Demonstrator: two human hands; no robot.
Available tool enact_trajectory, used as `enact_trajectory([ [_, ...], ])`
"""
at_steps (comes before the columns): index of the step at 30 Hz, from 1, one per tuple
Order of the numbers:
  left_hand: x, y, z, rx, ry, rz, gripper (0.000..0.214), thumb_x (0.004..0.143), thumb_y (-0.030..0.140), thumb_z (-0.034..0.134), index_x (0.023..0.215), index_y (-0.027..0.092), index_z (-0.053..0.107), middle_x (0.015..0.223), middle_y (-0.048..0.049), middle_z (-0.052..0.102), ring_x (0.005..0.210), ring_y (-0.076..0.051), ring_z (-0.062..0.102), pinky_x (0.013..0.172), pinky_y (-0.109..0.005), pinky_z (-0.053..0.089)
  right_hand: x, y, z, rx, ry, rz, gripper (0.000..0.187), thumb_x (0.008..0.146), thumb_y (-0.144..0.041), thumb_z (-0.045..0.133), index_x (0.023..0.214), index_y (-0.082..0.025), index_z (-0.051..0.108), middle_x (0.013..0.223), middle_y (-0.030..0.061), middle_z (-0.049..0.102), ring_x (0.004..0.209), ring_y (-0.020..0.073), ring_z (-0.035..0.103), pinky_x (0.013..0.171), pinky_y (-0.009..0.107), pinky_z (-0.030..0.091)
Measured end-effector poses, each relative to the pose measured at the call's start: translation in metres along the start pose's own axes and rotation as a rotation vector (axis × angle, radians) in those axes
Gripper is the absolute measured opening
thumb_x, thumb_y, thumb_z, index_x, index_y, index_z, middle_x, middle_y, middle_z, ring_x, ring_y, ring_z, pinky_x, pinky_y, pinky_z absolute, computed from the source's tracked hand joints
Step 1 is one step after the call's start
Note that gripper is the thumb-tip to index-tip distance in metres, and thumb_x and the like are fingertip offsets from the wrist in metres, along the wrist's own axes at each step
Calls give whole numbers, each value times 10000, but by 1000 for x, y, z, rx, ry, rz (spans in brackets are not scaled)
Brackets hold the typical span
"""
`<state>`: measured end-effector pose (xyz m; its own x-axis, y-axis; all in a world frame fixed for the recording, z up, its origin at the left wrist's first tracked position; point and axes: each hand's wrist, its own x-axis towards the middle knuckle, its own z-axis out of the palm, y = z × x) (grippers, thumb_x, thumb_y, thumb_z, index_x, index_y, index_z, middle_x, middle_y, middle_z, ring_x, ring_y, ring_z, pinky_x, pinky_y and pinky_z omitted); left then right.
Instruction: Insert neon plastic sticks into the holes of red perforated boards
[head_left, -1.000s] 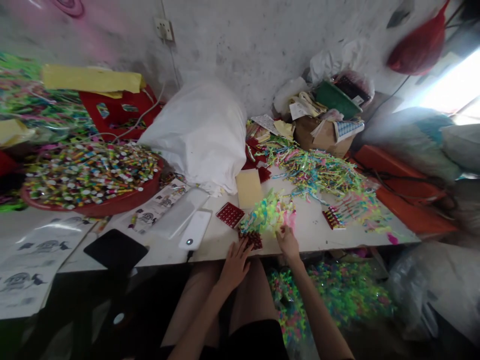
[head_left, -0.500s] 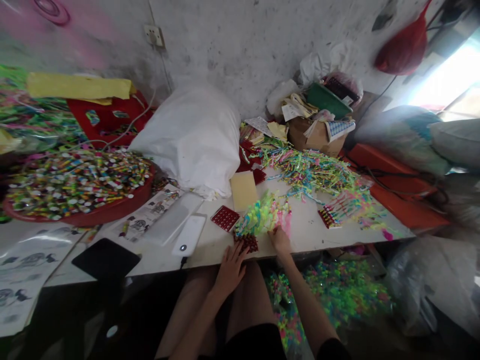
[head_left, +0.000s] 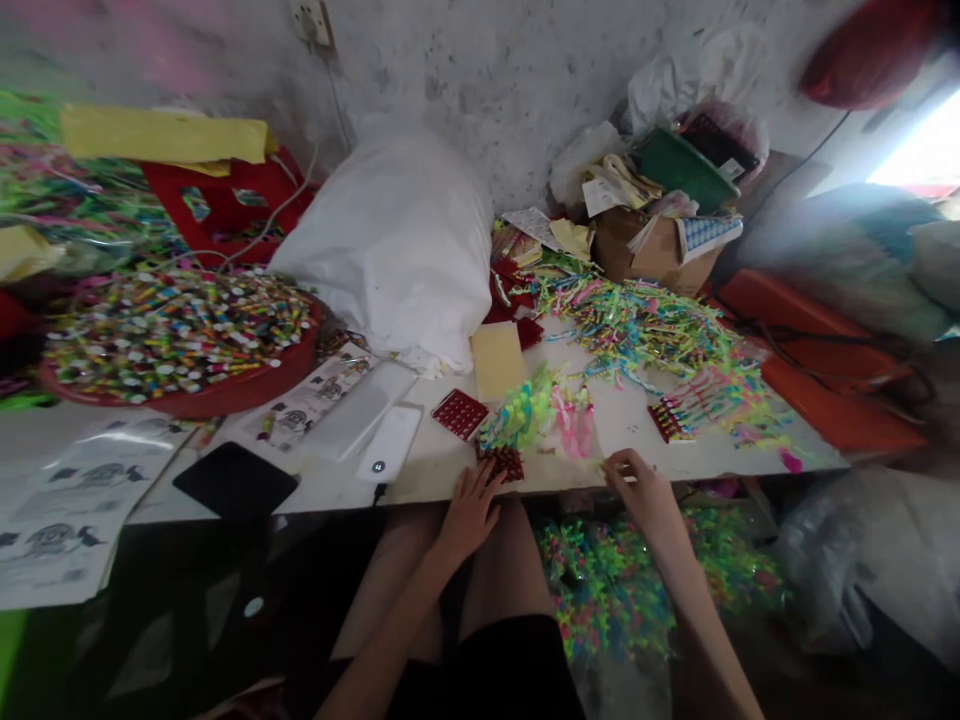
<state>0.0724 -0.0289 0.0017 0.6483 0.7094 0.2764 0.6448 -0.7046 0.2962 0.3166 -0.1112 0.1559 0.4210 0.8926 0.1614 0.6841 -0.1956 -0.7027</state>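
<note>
Resting left hand [head_left: 474,500]: palm down, fingers lightly spread over the near-left part of the red block [head_left: 507,462], thumb out to its right; it lies open and clasps nothing.
Right hand [head_left: 630,478]: over the table's near edge, my forearm slanting in from below right, fingers curled and tips drawn close to the thumb; I can't tell whether a thin strand is pinched there.
Left hand since half a second ago: same place, same flat pose.
Right hand since then: shifted to the right, off the pink strands [head_left: 576,425] it was touching, which now show more fully between my hands.
Red block: partly under my left fingers, dark red with a small pattern, too blurred to read closely.
Green-yellow tufts [head_left: 525,410]: just beyond my left fingertips, bunched and curly, by the block's far side.
Pink strands: ahead and left of my right fingertips, spread loosely on the white table [head_left: 627,425].
Striped red piece [head_left: 670,423]: beyond my right hand, strands fanning to its right.
</note>
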Motion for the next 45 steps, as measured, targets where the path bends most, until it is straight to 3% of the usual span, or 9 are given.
enact_trajectory([
  [5,6,9,-8,-79,-4,-66,476,851,198,475,1321,195,402,1422,-98,383,1336,-238,299,1101,-491,231,-10,-14,14,-4,-81,-237,241,882,-431,453,893,-202,526,889,58,630,685,159,624,634,265,500],
  [13,31,29,-18,-264,94,-180,365,859,245,540,1215,191,483,1145,-64,616,1057,-210,557,935,-382,438,-1,-16,29,-100,-38,-467,161,941,-290,391,948,-206,528,934,71,612,870,175,593,764,291,483],
  [19,55,39,-20,-260,98,-246,158,842,223,576,996,201,606,969,-35,678,924,-202,608,848,-350,462,0,-12,28,-227,-71,-572,173,944,-229,374,986,-206,540,948,76,618,901,190,588,776,318,484],
  [25,59,43,-10,-206,127,-245,102,838,247,591,919,195,619,897,-35,678,879,-202,616,807,-337,460,6,-25,33,-228,-82,-644,226,943,-183,357,1071,-200,543,1050,95,621,976,186,586,832,324,486],
  [30,58,38,-6,-201,163,-270,78,849,237,576,902,190,609,878,-33,675,849,-194,622,787,-325,466,7,-31,39,-226,-59,-646,227,946,-198,359,1062,-196,554,1013,94,636,934,174,600,810,304,492],
  [37,59,36,-8,-210,111,-291,81,850,232,576,914,186,599,877,-32,682,845,-187,642,757,-292,469,5,-20,52,-149,-3,-605,249,923,-215,404,1128,-212,545,1081,100,625,942,178,619,832,319,513],
  [41,57,37,-6,-207,93,-350,98,847,239,583,929,188,602,888,-28,683,815,-180,650,700,-262,465,3,-23,62,-56,59,-495,279,912,-277,438,1174,-216,511,1148,114,588,784,148,647,734,291,549],
  [45,57,40,-9,-190,50,-398,128,842,253,595,948,182,601,909,-33,681,826,-189,651,681,-260,464,4,-27,74,100,46,-329,304,884,-391,482,1116,-198,516,1038,94,619,651,129,637,622,269,557],
])
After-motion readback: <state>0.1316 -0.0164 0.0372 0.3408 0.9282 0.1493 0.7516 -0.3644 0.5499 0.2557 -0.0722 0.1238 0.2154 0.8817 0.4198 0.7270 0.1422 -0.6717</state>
